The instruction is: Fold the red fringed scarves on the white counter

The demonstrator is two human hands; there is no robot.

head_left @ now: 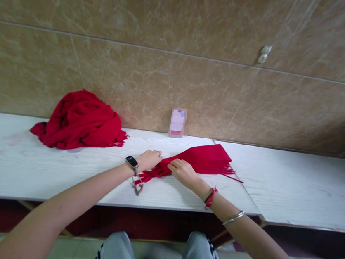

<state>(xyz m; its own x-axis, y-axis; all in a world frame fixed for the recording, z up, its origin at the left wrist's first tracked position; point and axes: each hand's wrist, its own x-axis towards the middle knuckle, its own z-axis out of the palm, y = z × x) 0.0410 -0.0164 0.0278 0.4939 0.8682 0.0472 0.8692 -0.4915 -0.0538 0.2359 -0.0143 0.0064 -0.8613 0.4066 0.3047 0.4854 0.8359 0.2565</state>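
A red fringed scarf (pixel 208 157) lies folded flat on the white counter, its wide end to the right with loose tassels. Toward its left end the cloth narrows and bunches up between my hands. My left hand (pixel 149 160) is closed on the bunched cloth near the left fringe, the fingertips partly hidden. Just to the right, my right hand (pixel 183 171) grips the near edge of the same scarf, its fingers bent over the cloth. Tassels hang out below my left wrist.
A crumpled heap of red fringed cloth (pixel 81 123) sits at the left against the tiled wall (pixel 128 83). A phone-like object (pixel 177 123), blurred out, leans on the wall behind my hands. The white counter (pixel 302 190) has a seam at right. My knees are below its front edge.
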